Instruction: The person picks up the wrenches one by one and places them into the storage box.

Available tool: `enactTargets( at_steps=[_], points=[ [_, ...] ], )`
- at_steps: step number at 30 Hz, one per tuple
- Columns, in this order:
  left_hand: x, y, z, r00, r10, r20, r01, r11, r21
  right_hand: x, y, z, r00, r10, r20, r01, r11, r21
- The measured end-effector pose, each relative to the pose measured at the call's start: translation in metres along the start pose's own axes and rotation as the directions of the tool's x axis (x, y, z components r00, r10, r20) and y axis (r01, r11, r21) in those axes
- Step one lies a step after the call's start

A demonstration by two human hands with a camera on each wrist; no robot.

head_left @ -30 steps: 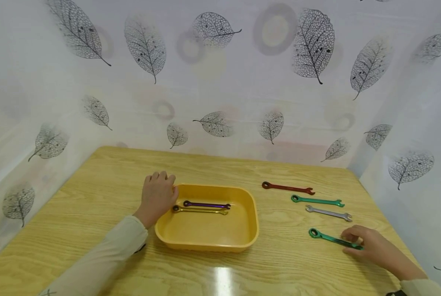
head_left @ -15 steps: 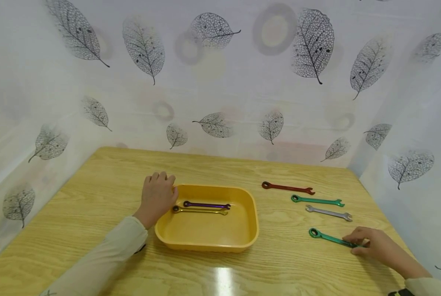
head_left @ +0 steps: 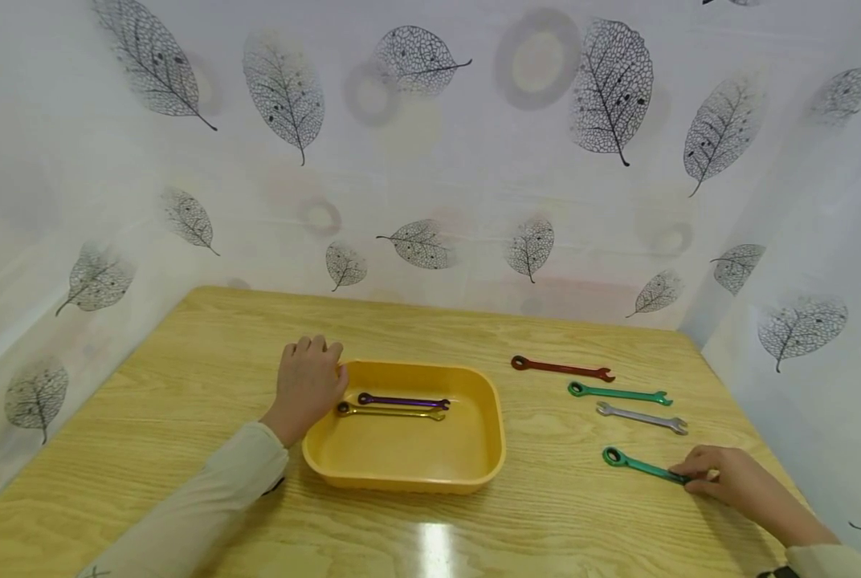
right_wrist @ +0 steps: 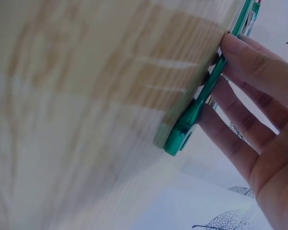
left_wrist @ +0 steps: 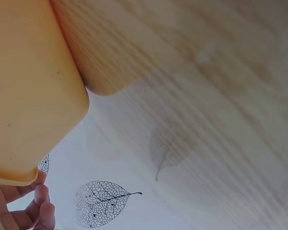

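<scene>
At the far left corner of a yellow plastic tray [head_left: 401,478], my left hand [head_left: 306,385] grips the rim; curled fingers [left_wrist: 44,214] show beside that rim in the left wrist view. A purple wrench [head_left: 405,400] and a gold wrench [head_left: 394,413] lie inside the tray. On the right, my right hand [head_left: 727,482] pinches the near green ratchet wrench [head_left: 643,466] toward one end, thumb on one side and fingers on the other. The wrench lies low along the tabletop, its ring end pointing left. My fingers hide its other end.
Behind the right hand lie a silver open-end wrench [head_left: 642,417], another green wrench [head_left: 621,392] and a red wrench [head_left: 563,368], in a staggered row. The wooden table [head_left: 546,530] meets a leaf-print cloth [head_left: 430,185] at the back and sides.
My right hand has shifted slightly to the right along the green wrench, and its thumb and fingers have closed on it. The left hand and tray stay where they were.
</scene>
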State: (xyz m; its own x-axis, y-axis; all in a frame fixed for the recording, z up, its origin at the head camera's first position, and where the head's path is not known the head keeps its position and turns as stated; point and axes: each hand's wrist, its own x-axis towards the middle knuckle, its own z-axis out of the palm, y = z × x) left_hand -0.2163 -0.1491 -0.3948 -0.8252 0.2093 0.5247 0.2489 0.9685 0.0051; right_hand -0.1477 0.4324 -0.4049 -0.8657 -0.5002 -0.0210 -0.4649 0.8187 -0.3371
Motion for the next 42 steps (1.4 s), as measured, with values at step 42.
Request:
enactTargets(
  at_steps=[42],
  points=[
    [0.0003, -0.0001, 0.0006, 1.000, -0.001, 0.002, 0.001, 1.000, 0.006, -0.0016, 0.0038, 0.0021, 0.992, -0.114, -0.047, 0.111, 0.992, -0.062]
  ],
)
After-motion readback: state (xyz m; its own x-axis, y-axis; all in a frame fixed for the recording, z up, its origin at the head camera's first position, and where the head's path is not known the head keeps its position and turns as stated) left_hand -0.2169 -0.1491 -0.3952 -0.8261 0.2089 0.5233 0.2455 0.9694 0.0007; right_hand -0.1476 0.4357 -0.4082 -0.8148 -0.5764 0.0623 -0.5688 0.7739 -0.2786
